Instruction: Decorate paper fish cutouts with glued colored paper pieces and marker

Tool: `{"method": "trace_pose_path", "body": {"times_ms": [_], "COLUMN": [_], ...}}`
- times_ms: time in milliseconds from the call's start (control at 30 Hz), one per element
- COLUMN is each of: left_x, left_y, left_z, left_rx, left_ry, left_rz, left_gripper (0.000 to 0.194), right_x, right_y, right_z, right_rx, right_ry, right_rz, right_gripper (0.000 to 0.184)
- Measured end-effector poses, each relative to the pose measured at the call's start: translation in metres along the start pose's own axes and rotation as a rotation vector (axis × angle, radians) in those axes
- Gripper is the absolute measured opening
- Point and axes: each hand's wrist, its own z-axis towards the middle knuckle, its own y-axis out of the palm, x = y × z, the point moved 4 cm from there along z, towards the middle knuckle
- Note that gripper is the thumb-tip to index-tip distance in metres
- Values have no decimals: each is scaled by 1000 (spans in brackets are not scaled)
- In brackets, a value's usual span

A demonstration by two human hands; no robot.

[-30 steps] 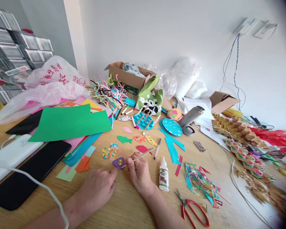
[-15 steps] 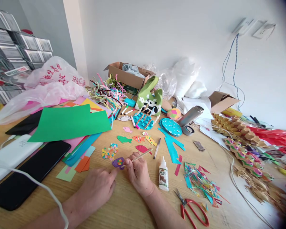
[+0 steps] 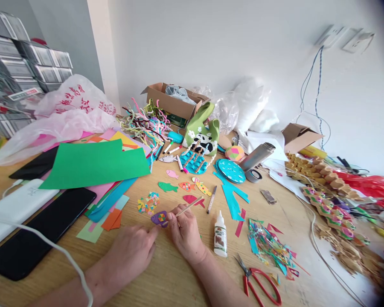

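Note:
A purple paper fish (image 3: 156, 218) with a multicoloured round patch lies on the wooden table, between my two hands. My left hand (image 3: 131, 248) rests on the table with curled fingers, its index fingertip pressing the fish's lower edge. My right hand (image 3: 186, 232) pinches a thin wooden stick (image 3: 192, 204) that points up to the right; its lower end is hidden by the fingers, close to the fish's tail. Small coloured paper scraps (image 3: 148, 203) are heaped just behind the fish. Farther back lie other paper fish: green (image 3: 168, 186), orange spotted (image 3: 186, 186), red (image 3: 192, 199) and pink (image 3: 172, 174).
A white glue bottle (image 3: 220, 236) stands right of my right hand, with red-handled scissors (image 3: 259, 277) nearer me. Paper shreds (image 3: 269, 243) lie beyond. Coloured sheets (image 3: 99, 164), a black phone (image 3: 45, 234) and a white cable (image 3: 60, 251) are at left; a metal flask (image 3: 257, 157) leans behind.
The stick in my right hand has tilted slightly, its upper end shifting a little left and up. My left hand stays on the fish. The whole view has shifted very slightly.

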Motion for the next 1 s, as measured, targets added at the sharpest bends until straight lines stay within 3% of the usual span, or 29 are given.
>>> {"method": "trace_pose_path", "body": {"times_ms": [167,700,1000], "left_x": [0,0,-7], "left_y": [1,1,-3], "left_z": [0,0,0], "left_rx": [-4,-11,15], "left_ry": [5,0,-48], "left_rz": [4,-12,-12], "left_gripper": [41,37,35], "right_x": [6,-3,1], "right_y": [-6,0,1], "right_z": [-1,-1,-1], "right_rx": [52,-5,-12], "right_ry": [35,-47,-5], "right_rz": [-2,21,20], "right_gripper": [39,36,40]}}
